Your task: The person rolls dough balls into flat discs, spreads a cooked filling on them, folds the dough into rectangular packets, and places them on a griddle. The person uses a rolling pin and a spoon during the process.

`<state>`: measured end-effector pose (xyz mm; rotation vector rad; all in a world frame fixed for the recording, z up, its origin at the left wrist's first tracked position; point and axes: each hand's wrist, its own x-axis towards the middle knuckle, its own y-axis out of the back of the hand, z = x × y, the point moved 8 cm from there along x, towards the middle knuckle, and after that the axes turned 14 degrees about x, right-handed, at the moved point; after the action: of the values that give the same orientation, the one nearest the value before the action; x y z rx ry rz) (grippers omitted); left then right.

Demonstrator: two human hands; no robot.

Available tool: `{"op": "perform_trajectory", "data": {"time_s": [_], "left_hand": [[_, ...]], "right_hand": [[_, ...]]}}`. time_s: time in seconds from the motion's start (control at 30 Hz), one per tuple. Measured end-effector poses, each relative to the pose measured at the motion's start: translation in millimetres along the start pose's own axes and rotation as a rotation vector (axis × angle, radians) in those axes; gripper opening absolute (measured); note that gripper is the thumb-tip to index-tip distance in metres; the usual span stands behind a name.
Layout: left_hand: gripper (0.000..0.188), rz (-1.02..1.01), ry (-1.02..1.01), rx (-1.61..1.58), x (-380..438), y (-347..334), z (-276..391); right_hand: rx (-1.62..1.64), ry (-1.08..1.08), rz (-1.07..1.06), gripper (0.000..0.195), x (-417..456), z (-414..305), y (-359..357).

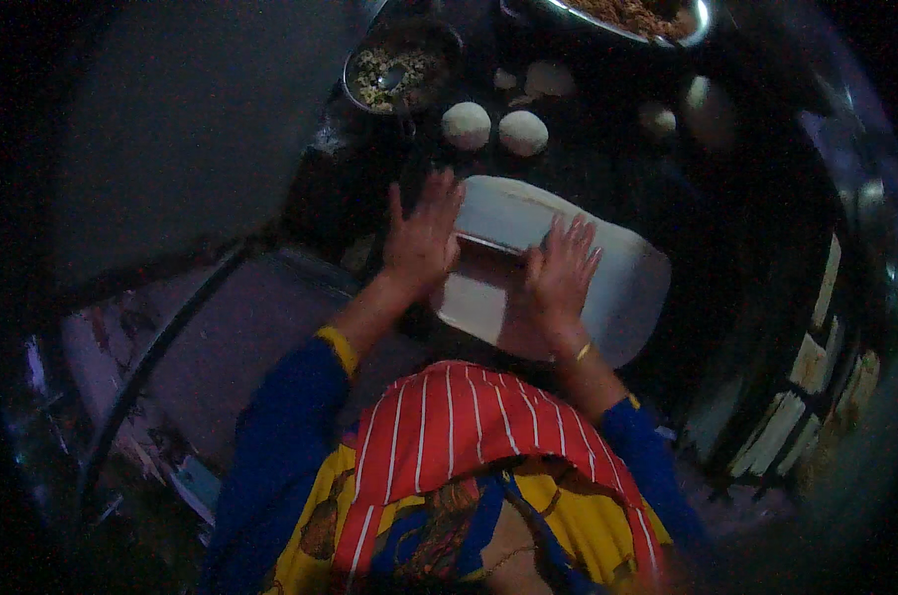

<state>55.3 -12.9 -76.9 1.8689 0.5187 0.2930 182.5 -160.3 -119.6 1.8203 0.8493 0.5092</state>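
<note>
A broad pale sheet (627,290) with a rounded, uneven outline, probably rolled-out dough, lies on the dark worktop before me. My left hand (423,230) is laid palm down at its left edge, fingers stretched forward and thumb apart. Over the sheet's middle rests my right hand (564,264), also palm down with fingers spread. A reddish-brown band (490,262) with a bright upper edge runs between the hands; whether it is a rolling pin or a shadow cannot be told in this dim light. Beyond the sheet sit two white balls (466,126), likely dough.
At the far left stands a metal bowl (346,82) of chopped food with a spoon (391,78) in it. A shiny-rimmed vessel (705,16) of brown crumbly food is at the top. Small pale pieces (549,78) lie beyond the balls. A dark cable-like strip (159,349) crosses the left.
</note>
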Motion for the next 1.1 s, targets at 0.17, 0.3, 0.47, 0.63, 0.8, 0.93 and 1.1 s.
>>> {"op": "perform_trajectory", "data": {"time_s": [0.17,0.3,0.47,0.63,0.8,0.93,1.1], "left_hand": [[0.062,0.151,0.047,-0.077,37,21,0],[0.06,0.004,-0.049,-0.036,-21,7,12],[0.057,0.049,-0.092,-0.178,-90,27,30],[0.052,0.216,-0.234,-0.315,-146,26,33],[0.045,0.177,-0.299,-0.476,-162,5,25],[0.043,0.357,-0.201,-0.772,-131,26,1],[0.048,0.466,-0.044,-0.58,-88,24,-21]], "right_hand": [[-0.003,-0.005,0.208,0.06,35,3,26],[0.001,0.046,0.09,0.057,-16,-7,13],[0.069,0.115,0.066,0.053,-92,-18,26],[0.131,0.154,0.124,0.056,-146,-33,17],[0.309,0.206,0.129,0.04,-162,-41,35],[0.342,0.22,0.318,0.03,-161,-2,29],[0.371,-0.098,0.466,0.032,-114,90,70]]}}
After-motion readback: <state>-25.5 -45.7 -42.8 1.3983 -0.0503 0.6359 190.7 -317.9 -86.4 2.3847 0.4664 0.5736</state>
